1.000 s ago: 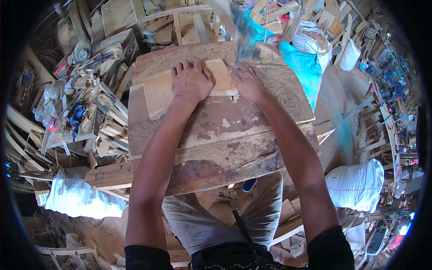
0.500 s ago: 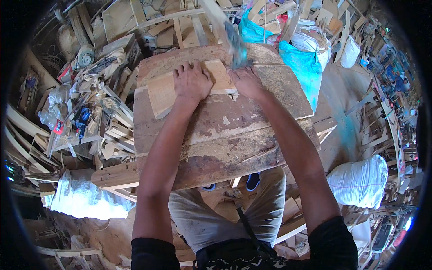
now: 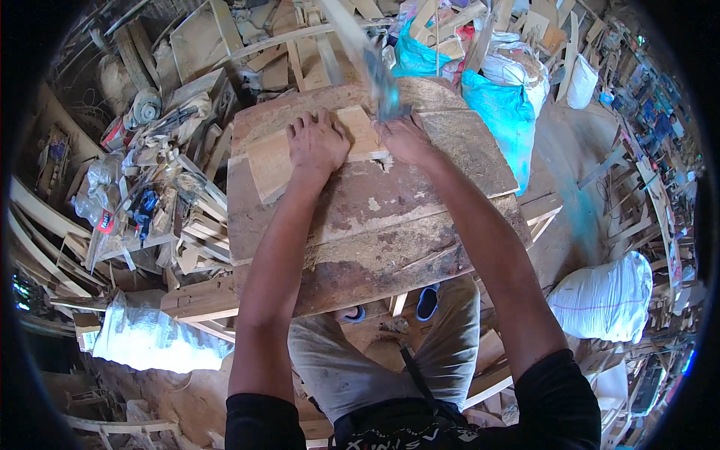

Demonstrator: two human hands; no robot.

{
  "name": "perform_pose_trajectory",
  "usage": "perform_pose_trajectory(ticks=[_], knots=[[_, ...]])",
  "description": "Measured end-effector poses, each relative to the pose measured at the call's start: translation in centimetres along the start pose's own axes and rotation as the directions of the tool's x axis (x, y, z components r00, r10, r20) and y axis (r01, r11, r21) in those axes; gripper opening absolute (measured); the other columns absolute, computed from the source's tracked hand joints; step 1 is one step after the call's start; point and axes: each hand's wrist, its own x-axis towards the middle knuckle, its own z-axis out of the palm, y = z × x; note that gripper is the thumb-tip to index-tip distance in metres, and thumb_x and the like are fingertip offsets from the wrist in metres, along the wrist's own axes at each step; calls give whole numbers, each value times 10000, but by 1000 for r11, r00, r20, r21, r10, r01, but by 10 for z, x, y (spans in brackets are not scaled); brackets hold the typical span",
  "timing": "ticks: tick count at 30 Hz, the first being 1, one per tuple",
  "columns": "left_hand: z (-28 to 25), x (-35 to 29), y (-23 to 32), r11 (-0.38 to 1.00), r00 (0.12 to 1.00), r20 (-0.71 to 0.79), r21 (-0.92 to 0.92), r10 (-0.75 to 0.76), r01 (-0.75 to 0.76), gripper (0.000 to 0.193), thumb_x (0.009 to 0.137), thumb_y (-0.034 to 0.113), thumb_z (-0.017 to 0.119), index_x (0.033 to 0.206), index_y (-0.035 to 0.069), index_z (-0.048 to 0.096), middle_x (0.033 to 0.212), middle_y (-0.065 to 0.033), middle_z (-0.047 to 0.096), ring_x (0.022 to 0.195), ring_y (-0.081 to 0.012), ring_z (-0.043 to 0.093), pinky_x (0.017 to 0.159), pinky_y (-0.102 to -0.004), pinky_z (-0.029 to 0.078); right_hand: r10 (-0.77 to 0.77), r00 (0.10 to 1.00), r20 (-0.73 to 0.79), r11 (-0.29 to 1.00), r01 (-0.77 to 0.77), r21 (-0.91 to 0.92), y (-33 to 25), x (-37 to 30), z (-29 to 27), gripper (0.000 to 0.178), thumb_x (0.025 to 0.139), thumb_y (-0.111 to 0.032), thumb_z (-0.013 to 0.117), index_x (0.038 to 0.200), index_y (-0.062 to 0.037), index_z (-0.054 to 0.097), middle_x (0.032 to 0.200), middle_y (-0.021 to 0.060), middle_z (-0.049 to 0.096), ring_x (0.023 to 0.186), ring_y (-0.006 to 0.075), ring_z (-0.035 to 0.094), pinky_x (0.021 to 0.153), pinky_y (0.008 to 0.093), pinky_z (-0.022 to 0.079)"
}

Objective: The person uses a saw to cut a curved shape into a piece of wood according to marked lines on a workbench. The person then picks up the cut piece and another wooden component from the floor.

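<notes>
A flat light wooden board (image 3: 268, 166) lies on a worn wooden worktable (image 3: 352, 210). My left hand (image 3: 318, 148) rests over the board's middle, its bent fingers reaching across the far edge and gripping it. At the board's right end is my right hand (image 3: 409, 141), closed against the wood with its thumb side towards the board; some fingertips are hidden. Directly beyond that hand, a slanting pale bar with a dark and teal lower end (image 3: 384, 94) comes down from above, blurred. Sawdust covers the table around it.
Teal and white sacks (image 3: 499, 101) stand beyond the table's right side. Wood offcuts, a plastic bottle (image 3: 94, 212) and a dark blue tool (image 3: 145, 210) are piled at left. A stuffed white sack (image 3: 604, 298) sits at right; a wooden beam (image 3: 199, 298) juts out lower left.
The view has shifted slightly. My right hand is a little farther left relative to the table, close to the teal bar end. Both hands stay on the board.
</notes>
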Motion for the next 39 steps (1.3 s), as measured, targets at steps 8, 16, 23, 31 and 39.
perform_pose_trajectory(ticks=[8, 16, 23, 31, 39], knots=[[6, 3, 2, 1000, 998, -56, 13, 6, -5, 521, 1025, 388, 463, 1389, 47, 615, 1388, -260, 604, 1370, -392, 543, 1203, -554, 339, -2, 1000, -15, 999, 3, 50, 6, 2, 1, 569, 1114, -458, 318, 1497, -143, 597, 1632, 149, 481, 1532, 373, 378, 1296, 552, 162], [6, 6, -8, 1000, 1000, 11, -26, -17, 17, 580, 993, 394, 486, 1425, 18, 577, 1422, -288, 583, 1387, -432, 521, 1213, -579, 321, -89, 995, -45, 996, 90, 24, 4, 9, 11, 542, 1132, -451, 314, 1491, -166, 604, 1638, 128, 468, 1538, 348, 369, 1290, 537, 185], [5, 0, -5, 998, 998, -52, -54, -25, 22, 572, 983, 396, 497, 1413, 30, 586, 1422, -275, 588, 1371, -425, 525, 1205, -576, 324, -30, 999, -17, 1000, 30, 7, 15, 15, 14, 664, 1134, -517, 312, 1551, -40, 510, 1627, 250, 448, 1554, 412, 335, 1306, 513, 180], [6, 2, -11, 999, 998, -56, -37, -17, 15, 591, 981, 425, 485, 1417, 40, 588, 1460, -267, 570, 1396, -433, 514, 1219, -594, 304, -76, 997, 18, 994, 77, -76, 8, 17, 17, 597, 1128, -467, 295, 1572, -124, 500, 1636, 187, 457, 1516, 406, 392, 1273, 565, 229], [2, 25, -3, 997, 997, 33, -9, -74, 74, 630, 1013, 438, 424, 1525, 84, 522, 1573, -285, 491, 1473, -446, 457, 1235, -602, 298, 75, 979, -191, 944, -9, 328, 39, 0, -15, 597, 1108, -502, 373, 1501, -101, 577, 1581, 198, 527, 1490, 392, 446, 1258, 483, 311]])
